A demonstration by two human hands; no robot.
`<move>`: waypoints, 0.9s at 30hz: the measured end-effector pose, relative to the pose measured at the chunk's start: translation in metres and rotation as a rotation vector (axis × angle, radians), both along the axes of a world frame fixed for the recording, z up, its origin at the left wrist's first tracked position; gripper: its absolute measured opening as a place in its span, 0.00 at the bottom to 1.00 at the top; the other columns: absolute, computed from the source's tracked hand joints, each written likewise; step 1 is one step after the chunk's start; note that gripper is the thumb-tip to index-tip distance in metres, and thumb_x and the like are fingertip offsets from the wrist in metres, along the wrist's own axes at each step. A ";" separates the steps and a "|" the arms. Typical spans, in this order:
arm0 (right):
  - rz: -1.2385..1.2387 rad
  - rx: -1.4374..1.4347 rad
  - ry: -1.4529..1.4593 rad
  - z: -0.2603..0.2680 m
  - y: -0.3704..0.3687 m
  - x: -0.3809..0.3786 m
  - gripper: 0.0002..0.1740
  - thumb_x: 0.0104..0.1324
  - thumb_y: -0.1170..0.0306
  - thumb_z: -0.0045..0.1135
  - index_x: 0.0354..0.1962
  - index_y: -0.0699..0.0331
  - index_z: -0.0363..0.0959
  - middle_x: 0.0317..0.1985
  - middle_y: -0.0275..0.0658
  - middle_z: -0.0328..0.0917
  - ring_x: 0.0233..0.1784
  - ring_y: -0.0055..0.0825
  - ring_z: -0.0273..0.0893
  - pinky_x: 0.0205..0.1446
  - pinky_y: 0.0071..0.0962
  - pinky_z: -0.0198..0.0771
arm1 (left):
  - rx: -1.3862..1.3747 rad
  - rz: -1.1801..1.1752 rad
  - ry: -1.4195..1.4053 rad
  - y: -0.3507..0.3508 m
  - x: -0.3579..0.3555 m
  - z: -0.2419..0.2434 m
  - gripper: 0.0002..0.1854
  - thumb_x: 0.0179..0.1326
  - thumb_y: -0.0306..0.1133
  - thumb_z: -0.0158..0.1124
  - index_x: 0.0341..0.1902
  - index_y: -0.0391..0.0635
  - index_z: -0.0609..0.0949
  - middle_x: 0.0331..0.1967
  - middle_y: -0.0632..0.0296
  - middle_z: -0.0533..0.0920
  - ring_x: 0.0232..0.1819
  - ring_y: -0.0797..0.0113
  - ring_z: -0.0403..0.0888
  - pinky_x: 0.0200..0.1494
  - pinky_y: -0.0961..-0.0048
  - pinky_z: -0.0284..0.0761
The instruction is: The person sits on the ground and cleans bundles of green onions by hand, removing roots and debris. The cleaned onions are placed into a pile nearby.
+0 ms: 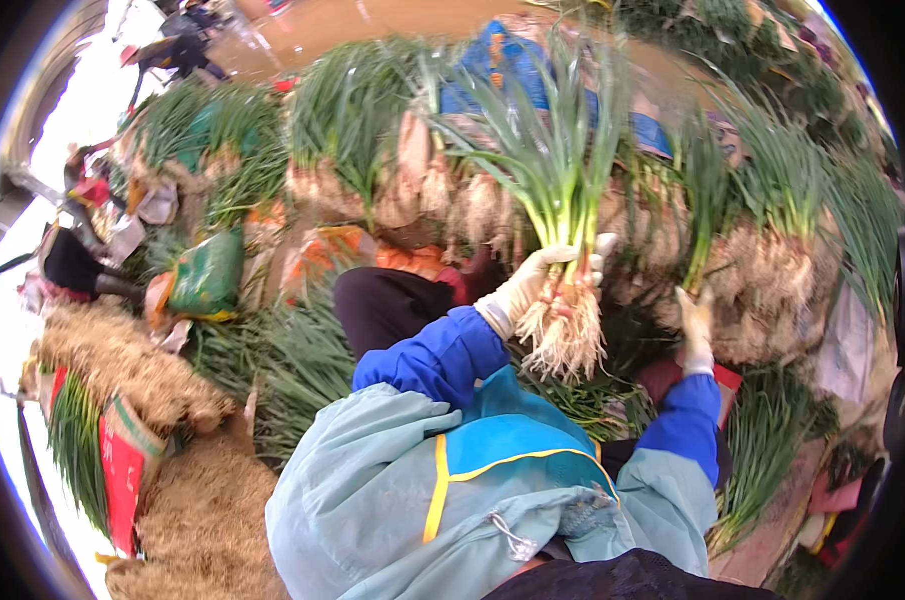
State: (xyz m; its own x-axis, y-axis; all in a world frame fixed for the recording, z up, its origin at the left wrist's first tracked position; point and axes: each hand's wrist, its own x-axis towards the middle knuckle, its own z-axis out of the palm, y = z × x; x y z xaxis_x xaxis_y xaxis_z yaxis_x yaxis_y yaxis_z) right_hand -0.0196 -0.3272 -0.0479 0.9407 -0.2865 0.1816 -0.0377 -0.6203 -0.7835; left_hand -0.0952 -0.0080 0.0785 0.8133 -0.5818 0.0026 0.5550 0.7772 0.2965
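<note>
My left hand (531, 281), in a pale glove, is closed around a bunch of green onions (565, 217) just above its white roots, with the leaves pointing up and away from me. Over at the right, my right hand (696, 319), gloved too, grips the lower end of a thinner bunch of green onions (704, 202). A large pile of green onions with brown, soil-coloured roots (775, 262) lies beside and beyond the right hand. More bundles (347, 112) are lined up in front of me, roots towards me. Loose green leaves lie low between my legs.
A green sack (209, 274) and orange sacks (332, 251) lie to the left. Root heaps (190, 510) and a red-edged sack (119, 472) are at lower left. Blue sacks (497, 67) lie beyond the bundles. People (171, 56) bend over at upper left; another person (74, 262) is at far left.
</note>
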 end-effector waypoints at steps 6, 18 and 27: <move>0.080 0.318 -0.047 0.061 0.046 0.076 0.29 0.67 0.44 0.40 0.36 0.64 0.72 0.29 0.53 0.78 0.37 0.51 0.76 0.41 0.43 0.68 | -0.109 0.140 0.000 -0.016 0.008 -0.025 0.18 0.52 0.28 0.63 0.47 0.43 0.72 0.37 0.65 0.73 0.40 0.68 0.73 0.48 0.73 0.74; 0.135 -0.602 -0.126 0.120 0.042 0.084 0.20 0.65 0.51 0.49 0.35 0.60 0.74 0.31 0.38 0.75 0.31 0.34 0.75 0.35 0.35 0.70 | -0.044 0.116 -0.035 -0.022 0.041 -0.044 0.26 0.53 0.31 0.65 0.55 0.44 0.69 0.40 0.63 0.75 0.41 0.67 0.75 0.47 0.67 0.74; 0.418 -0.603 0.129 0.111 0.108 -0.017 0.22 0.67 0.50 0.42 0.37 0.59 0.73 0.31 0.44 0.80 0.36 0.44 0.79 0.39 0.42 0.73 | 0.304 -0.026 -0.014 -0.022 0.054 -0.054 0.26 0.53 0.35 0.61 0.56 0.40 0.70 0.55 0.49 0.74 0.57 0.54 0.72 0.58 0.58 0.71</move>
